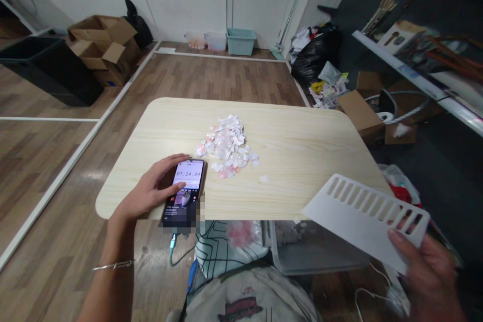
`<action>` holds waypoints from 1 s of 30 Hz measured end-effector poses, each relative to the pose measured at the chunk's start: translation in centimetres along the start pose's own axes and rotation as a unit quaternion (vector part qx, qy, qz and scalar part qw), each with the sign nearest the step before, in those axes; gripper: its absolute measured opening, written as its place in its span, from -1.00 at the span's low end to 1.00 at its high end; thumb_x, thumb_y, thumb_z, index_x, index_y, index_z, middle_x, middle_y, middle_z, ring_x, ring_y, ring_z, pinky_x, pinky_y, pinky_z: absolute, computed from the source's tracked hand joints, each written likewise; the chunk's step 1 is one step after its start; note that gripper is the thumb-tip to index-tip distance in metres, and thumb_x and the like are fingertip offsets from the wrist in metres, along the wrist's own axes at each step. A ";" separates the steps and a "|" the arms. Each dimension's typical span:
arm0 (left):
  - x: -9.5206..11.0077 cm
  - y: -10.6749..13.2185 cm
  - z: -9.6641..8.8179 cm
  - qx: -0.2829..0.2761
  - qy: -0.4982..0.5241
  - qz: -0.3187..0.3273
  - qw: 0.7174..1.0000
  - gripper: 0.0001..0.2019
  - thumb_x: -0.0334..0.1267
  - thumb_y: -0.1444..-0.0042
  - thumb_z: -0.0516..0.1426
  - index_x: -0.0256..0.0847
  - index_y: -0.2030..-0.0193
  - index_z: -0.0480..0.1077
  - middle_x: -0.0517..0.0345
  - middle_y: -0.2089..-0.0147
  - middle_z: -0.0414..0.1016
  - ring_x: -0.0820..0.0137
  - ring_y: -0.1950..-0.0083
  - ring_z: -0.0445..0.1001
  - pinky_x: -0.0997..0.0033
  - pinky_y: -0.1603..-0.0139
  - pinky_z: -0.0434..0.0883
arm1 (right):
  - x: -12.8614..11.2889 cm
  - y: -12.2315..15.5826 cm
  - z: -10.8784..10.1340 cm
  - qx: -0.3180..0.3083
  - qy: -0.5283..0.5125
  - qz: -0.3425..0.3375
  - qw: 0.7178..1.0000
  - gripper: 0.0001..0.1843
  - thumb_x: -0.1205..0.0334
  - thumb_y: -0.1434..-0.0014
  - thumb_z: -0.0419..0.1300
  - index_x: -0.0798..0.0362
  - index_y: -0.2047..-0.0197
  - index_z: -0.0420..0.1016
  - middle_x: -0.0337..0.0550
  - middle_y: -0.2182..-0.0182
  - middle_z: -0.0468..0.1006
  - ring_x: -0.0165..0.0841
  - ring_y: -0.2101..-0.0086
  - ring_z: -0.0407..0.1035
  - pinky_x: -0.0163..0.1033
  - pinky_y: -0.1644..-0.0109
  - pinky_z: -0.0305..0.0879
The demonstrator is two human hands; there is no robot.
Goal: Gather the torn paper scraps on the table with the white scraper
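Observation:
My left hand (pixel 149 192) rests on a black phone (pixel 184 191) at the near edge of the pale wooden table (pixel 294 131); its thumb touches the lit screen, which shows a timer. A cable hangs from the phone's lower end. My right hand (pixel 426 271) grips a flat white plastic piece with slots (pixel 362 214) by its right end, held over the table's near right corner. A heap of small white and pink paper scraps (pixel 226 146) lies in the middle of the table, with one stray scrap (pixel 264 178) beside it.
A clear plastic bin (pixel 313 251) with scraps sits below the table's near edge. Cardboard boxes (pixel 105 48) and a black crate (pixel 45 65) stand at the left. A teal tub (pixel 240 41), a black rubbish bag (pixel 315 55) and more boxes (pixel 364 110) lie at the back and right.

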State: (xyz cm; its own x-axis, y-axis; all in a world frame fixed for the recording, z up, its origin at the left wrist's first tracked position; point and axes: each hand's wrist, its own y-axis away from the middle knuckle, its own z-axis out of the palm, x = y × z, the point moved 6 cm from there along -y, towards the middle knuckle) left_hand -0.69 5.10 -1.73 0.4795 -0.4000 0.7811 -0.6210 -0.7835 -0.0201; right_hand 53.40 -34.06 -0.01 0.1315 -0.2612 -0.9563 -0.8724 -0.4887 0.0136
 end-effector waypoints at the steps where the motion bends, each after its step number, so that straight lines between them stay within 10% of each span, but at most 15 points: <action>1: 0.0 0.0 0.0 -0.001 -0.009 0.004 1.000 -0.20 0.41 -0.41 0.34 -0.02 -0.59 0.54 -0.23 -0.69 0.52 -0.26 -0.74 0.43 -0.36 -0.83 0.30 | 0.6 -0.1 0.6 0.003 -0.016 0.033 0.999 -0.40 -0.28 0.19 0.82 -0.09 0.20 0.90 0.07 0.28 0.90 0.07 0.45 0.75 0.05 0.42 0.75; 12: 0.1 -0.3 0.1 -0.026 -0.089 0.033 0.995 -0.02 0.51 -0.30 0.37 -0.06 -0.67 0.49 -0.29 -0.73 0.48 -0.33 -0.75 0.41 -0.42 -0.79 0.34 | 0.7 -0.4 0.8 -0.001 0.008 0.067 0.998 -0.30 -0.34 0.42 0.83 -0.06 0.36 0.78 -0.06 0.48 0.77 -0.08 0.59 0.59 -0.07 0.58 0.58; 22: 0.0 -0.6 0.1 -0.015 -0.058 0.009 0.998 -0.03 0.48 -0.28 0.42 -0.08 -0.65 0.50 -0.30 -0.70 0.50 -0.33 -0.73 0.43 -0.45 -0.80 0.33 | -1.8 0.9 9.8 0.005 -0.077 -0.027 0.997 -0.41 -0.34 0.09 0.72 -0.04 0.26 0.77 -0.03 0.37 0.81 -0.09 0.51 0.65 -0.03 0.40 0.65; 30: 1.1 -0.7 0.3 0.036 0.018 -0.060 0.997 -0.18 0.47 -0.59 0.06 -0.15 -0.61 0.50 -0.29 -0.58 0.65 -0.17 -0.63 0.57 -0.38 -0.75 0.40 | -2.4 0.4 12.5 -0.024 -0.012 -0.084 0.996 -0.46 -0.33 -0.05 0.63 -0.01 0.32 0.73 -0.12 0.44 0.76 -0.17 0.47 0.61 -0.14 0.38 0.56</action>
State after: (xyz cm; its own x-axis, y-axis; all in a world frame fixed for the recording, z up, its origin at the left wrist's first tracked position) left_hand 0.47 5.08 -1.01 0.5238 -0.2848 0.8028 -0.5136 -0.8575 0.0308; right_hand 46.79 -23.22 -1.33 0.2611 -0.1526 -0.9532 -0.8156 -0.5631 -0.1332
